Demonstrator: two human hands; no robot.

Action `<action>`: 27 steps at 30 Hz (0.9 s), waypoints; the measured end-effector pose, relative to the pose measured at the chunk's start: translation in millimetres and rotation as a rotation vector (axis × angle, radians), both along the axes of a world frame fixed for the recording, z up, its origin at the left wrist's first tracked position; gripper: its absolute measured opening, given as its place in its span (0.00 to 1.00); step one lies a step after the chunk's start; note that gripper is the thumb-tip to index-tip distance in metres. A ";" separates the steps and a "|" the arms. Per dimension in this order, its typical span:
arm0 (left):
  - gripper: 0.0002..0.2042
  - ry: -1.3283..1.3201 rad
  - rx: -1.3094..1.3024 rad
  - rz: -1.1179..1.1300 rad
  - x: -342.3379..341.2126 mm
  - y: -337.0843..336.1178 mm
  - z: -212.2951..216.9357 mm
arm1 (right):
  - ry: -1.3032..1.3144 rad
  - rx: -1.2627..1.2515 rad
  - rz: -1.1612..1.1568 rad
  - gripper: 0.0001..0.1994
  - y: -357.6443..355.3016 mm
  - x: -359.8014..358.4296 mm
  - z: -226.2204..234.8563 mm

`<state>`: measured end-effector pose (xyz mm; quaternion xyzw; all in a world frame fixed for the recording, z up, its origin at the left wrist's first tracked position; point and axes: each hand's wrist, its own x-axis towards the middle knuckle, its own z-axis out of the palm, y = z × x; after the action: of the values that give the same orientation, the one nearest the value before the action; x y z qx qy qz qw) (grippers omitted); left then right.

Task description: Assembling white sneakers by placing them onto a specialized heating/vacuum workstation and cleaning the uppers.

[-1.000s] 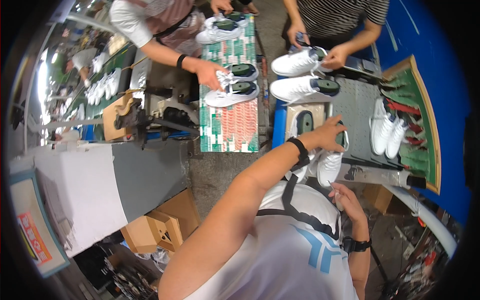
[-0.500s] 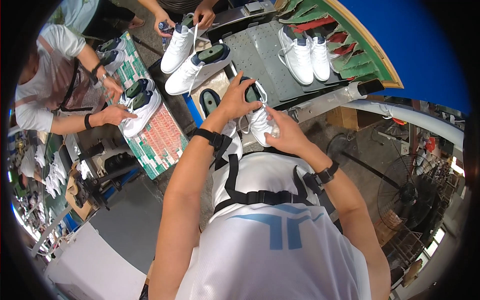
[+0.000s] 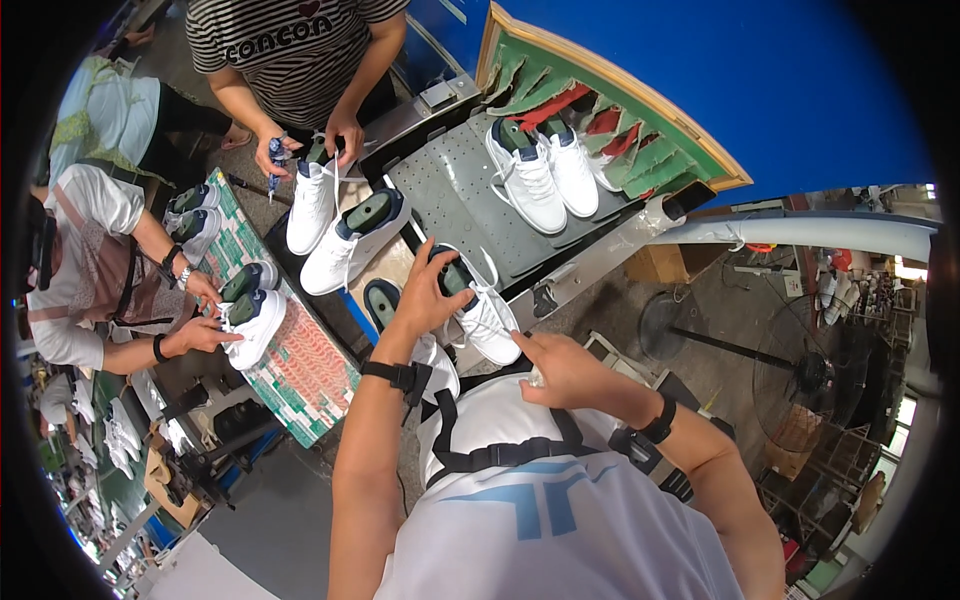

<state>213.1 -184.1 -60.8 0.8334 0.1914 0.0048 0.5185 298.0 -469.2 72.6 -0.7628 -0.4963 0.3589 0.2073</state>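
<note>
White fabric of the person's shirt (image 3: 560, 520) and its dark harness straps fill the nearest part of the view, and both forearms are raised from it toward the desk (image 3: 450, 200). A white sneaker (image 3: 478, 312) with a dark green last inside is gripped around its collar by the left hand (image 3: 425, 295), fingers curled closed over the opening. The right hand (image 3: 560, 368) is closed just beside the shoe's toe; something small appears to be pinched in it, though this cannot be told for sure. Compared with a second ago, when only the left hand was stretched out to the shoe on the desk, the shoe has been drawn in close to the chest and the right hand has been brought up to it, so work on this shoe seems to be starting. Beyond, a pair of white sneakers (image 3: 545, 178) is laid on the grey perforated plate. Farther left, another shoe (image 3: 312, 200) is being laced by a person in a striped shirt, and a second co-worker's hands are placed on a shoe (image 3: 255, 318) over a patterned mat.
</note>
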 end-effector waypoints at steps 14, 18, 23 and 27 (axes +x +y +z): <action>0.34 0.000 -0.028 0.033 9.6 -7.7 15.9 | 0.547 -0.079 -0.043 0.35 -25.3 66.5 1.5; 0.34 0.006 -0.048 0.061 11.5 -9.3 17.2 | 0.482 0.144 -0.122 0.36 5.6 136.3 -40.4; 0.35 0.088 -0.132 0.063 14.1 -10.8 22.2 | 0.414 0.261 -0.641 0.43 64.8 324.0 -94.9; 0.37 0.088 -0.228 0.107 23.1 -16.2 25.5 | -0.327 -0.224 -0.776 0.36 28.8 457.3 -100.1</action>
<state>236.2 -200.3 -35.3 0.7571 0.2577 -0.0260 0.5998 755.4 -440.4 -27.5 -0.9573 -0.1573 0.1805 0.1617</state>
